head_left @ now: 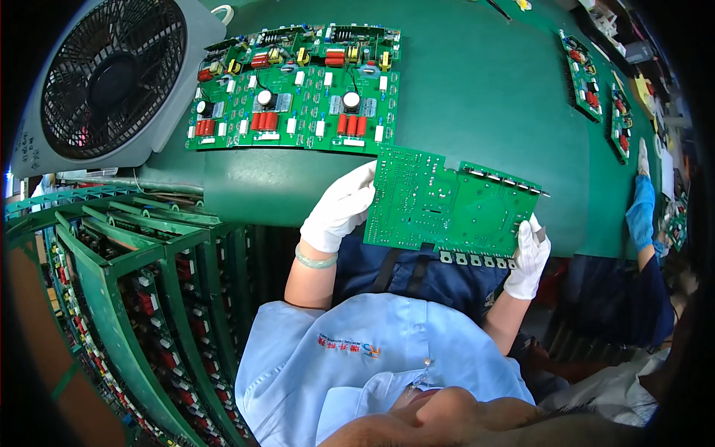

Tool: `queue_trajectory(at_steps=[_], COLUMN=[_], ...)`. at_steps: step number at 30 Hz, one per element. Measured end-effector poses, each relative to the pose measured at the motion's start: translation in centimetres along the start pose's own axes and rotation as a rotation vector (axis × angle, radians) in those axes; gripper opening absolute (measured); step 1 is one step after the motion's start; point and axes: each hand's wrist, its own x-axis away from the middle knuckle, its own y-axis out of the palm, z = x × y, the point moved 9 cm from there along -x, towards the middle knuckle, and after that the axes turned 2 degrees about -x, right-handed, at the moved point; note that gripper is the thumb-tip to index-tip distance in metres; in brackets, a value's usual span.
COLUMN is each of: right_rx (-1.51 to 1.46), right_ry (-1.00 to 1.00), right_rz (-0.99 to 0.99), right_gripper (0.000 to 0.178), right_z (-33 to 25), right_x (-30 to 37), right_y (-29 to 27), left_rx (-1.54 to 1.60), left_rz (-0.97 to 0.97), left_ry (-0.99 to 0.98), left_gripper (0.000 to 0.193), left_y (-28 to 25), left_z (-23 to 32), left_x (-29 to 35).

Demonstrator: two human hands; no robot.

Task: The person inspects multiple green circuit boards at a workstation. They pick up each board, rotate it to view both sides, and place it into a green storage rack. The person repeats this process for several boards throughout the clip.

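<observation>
A green circuit board (447, 201) is held up in front of my chest, its solder side showing. My left hand (341, 207), in a white glove, is closed on the board's left edge. At the lower right corner my right hand (530, 257), also gloved in white, grips the same board. A small grey piece shows beside its fingers; I cannot make out what it is. Metal tabs with holes (477, 260) stick out along the board's lower edge, and several dark parts line its upper right edge. The board's other face is hidden.
Several populated circuit boards (313, 112) stand side by side on the green table mat (477, 82). A grey fan (112, 82) is at far left, above a green rack (112, 261) of boards. Two boards (581, 74) lie at right, near another person's blue-sleeved arm (640, 212).
</observation>
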Motion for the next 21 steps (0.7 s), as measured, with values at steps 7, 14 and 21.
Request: queue_trajectory(at_steps=[7, 14, 21], right_rx=[0.045, -0.048, -0.172], right_ry=[-0.140, -0.095, -0.084], right_rz=[0.021, 0.021, -0.013], right_gripper=[0.035, 0.036, 0.043], right_z=[-1.3, -0.9, -0.3], right_x=[1.0, 2.1, 2.8], right_y=[-0.1, -0.1, 0.0], left_rx=[-0.023, -0.029, -0.075], left_rz=[-0.011, 0.019, 0.120], left_ry=[0.021, 0.075, 0.138], left_gripper=[0.076, 0.070, 0.061], left_y=[0.0, -0.6, -2.1], left_z=[0.2, 0.1, -0.1], left_x=[-0.1, 0.1, 0.7])
